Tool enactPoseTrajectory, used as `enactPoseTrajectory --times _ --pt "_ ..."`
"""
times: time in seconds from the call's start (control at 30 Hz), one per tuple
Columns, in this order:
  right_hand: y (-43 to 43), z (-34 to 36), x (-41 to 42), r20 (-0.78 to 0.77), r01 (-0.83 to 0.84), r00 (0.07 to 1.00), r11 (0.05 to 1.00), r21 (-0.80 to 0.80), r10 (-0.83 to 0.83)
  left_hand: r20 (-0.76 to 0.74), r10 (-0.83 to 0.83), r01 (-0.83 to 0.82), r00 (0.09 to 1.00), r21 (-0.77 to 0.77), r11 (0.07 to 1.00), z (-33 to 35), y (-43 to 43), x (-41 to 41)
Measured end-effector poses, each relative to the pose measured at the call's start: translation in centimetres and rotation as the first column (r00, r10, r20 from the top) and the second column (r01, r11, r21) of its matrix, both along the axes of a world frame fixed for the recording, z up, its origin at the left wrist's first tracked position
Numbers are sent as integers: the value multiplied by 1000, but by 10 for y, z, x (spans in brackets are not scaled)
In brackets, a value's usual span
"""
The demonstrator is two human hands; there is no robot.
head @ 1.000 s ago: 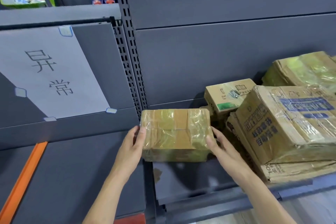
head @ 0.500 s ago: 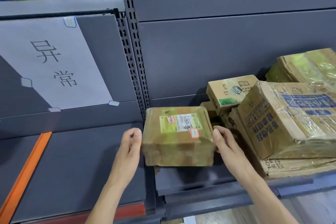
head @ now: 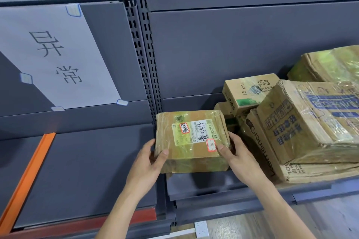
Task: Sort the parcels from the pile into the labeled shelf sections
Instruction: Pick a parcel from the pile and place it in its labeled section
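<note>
In hand: small tape-wrapped brown cardboard parcel [head: 192, 141], just left of pile of worn cardboard boxes [head: 310, 122], above front of dark grey metal shelf [head: 204, 184]. White shipping label [head: 194, 132] faces up, likely for reading destination. Curled left hand [head: 147, 163] grips left edge, curled right hand [head: 239, 157] right edge; this two-sided hold leaves label uncovered. White paper sign [head: 58, 58] marks left section.

Paper sign [head: 58, 58] on the left shelf panel reads 异常. The parcel [head: 191, 158] shows a shipping label [head: 196, 132] with barcode and handwriting, too small to read. Blue print on the big carton [head: 310, 120] is upside down and illegible.
</note>
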State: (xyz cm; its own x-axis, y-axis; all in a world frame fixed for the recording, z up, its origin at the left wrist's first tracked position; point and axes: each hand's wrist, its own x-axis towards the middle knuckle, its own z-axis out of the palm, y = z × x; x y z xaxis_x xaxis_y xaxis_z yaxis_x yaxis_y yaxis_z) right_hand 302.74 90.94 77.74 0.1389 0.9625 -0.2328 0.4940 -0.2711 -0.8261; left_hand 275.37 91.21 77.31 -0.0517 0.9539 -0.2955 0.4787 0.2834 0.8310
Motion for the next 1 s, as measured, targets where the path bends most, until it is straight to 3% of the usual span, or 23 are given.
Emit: enactPoseTrajectory --times 0.2,0.33,0.47,0.57,0.67,0.8,0.9,1.0 --pt "3 2 -5 -2 17 1000 1000 -19 -17 -19 -30 31 999 24 999 -6 -4 -3" --pt "4 6 -12 75 10 997 1000 -29 -8 -26 -33 34 999 50 998 -9 5 -9" --pt "-9 7 -21 78 -47 996 997 -57 51 -92 125 -112 988 131 985 -11 21 -16" --pt "-30 4 -29 70 -34 997 998 -50 38 -102 152 -137 983 139 981 -10 30 -15" --pt "-35 13 -28 244 -7 970 999 50 -5 -156 141 -135 978 45 990 -7 26 -11" --pt "-2 26 -20 500 -125 864 988 94 62 -165 60 -71 984 -61 996 -4 0 14" --pt "25 28 -24 533 -196 825 980 -39 186 -103 -18 8 994 -94 996 -7 -13 38" --pt "33 21 -31 494 -148 855 987 -61 159 -57 -16 11 998 -90 996 -12 -6 37"
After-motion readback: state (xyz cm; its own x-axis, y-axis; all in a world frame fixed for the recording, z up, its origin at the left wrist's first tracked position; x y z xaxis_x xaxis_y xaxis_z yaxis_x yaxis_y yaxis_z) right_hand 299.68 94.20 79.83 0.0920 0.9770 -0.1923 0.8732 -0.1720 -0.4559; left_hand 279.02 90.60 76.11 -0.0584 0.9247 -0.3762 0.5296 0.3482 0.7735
